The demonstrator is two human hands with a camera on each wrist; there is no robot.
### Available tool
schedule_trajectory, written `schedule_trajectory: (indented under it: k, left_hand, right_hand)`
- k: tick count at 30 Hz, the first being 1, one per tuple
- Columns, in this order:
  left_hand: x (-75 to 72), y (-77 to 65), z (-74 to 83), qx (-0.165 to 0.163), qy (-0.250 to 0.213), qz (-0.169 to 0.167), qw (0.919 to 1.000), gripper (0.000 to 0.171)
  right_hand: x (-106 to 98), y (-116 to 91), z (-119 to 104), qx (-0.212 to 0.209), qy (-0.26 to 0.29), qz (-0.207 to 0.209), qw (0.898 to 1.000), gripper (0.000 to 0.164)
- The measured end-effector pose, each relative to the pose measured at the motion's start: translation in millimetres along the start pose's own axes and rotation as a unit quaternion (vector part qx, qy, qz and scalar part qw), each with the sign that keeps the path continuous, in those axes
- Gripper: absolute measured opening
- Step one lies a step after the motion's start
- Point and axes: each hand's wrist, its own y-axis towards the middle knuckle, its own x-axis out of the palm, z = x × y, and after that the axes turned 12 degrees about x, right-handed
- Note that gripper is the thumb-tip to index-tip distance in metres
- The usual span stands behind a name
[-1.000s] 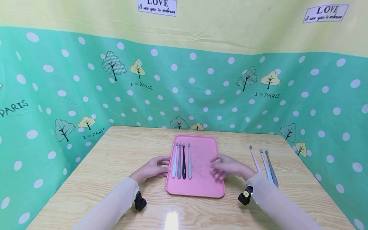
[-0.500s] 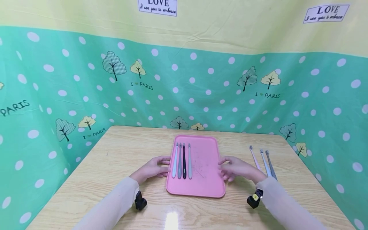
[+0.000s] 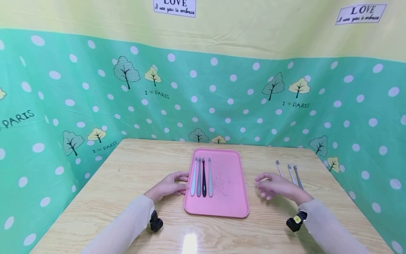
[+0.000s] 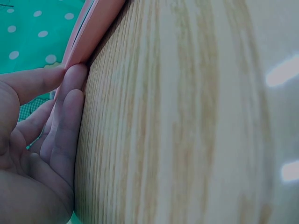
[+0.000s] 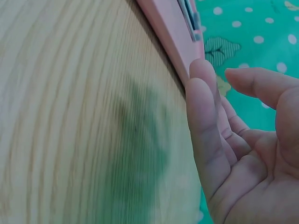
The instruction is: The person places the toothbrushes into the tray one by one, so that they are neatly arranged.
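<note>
A pink tray (image 3: 226,206) lies at the middle of the table, with several toothbrushes in a row along its left half: a pale one (image 3: 194,180), a grey one (image 3: 199,181), a black one (image 3: 204,181) and a light grey one (image 3: 210,181). My left hand (image 3: 169,184) is at the tray's left edge; in the left wrist view its thumb and fingertips pinch the tray rim (image 4: 96,30). To the right of the tray, my right hand (image 3: 277,185) hovers over the table with relaxed fingers and nothing in them. The right wrist view shows thumb and fingers apart.
Three more toothbrushes, a lilac one (image 3: 280,168), a pale blue one (image 3: 291,173) and a grey one (image 3: 297,175), lie on the wooden table (image 3: 149,158) at the right, partly hidden by my right arm. A dotted green curtain (image 3: 228,91) hangs behind.
My right hand has moved rightward, from over the tray's right part to beyond its right edge. The left hand, the tray and the toothbrushes stay where they were.
</note>
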Motion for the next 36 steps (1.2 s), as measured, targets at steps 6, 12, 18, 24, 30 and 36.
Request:
schedule_trajectory:
  k: [6,12,18,24,30,36]
  left_hand:
    - [-0.4,1.3,-1.6,0.002,-0.001,-0.001,1.0000,0.066]
    - [-0.4,1.3,-1.6,-0.006,0.000,0.000,1.0000,0.066]
    - [0.5,0.4,-0.7,-0.004,0.001,-0.001,1.0000,0.066]
    - [0.3,0.3,0.3,-0.002,0.004,0.000,1.0000,0.066]
    - [0.0,0.0,-0.4,0.000,0.007,0.000,1.0000,0.066]
    - [0.2,0.6,-0.4,0.001,0.007,-0.002,1.0000,0.065]
  right_hand:
    - [-17,-11,6,0.012,-0.001,0.024,1.000,0.052]
    - [-34,-21,16,0.018,0.008,0.025,0.999,0.054]
    - [-48,-27,25,0.021,0.008,0.025,0.999,0.054]
    - [-60,-33,31,0.038,0.018,0.039,0.998,0.057]
    - [-68,-35,37,0.053,-0.005,0.066,0.996,0.057]
    - [-73,-35,42,0.062,-0.004,0.081,0.995,0.055]
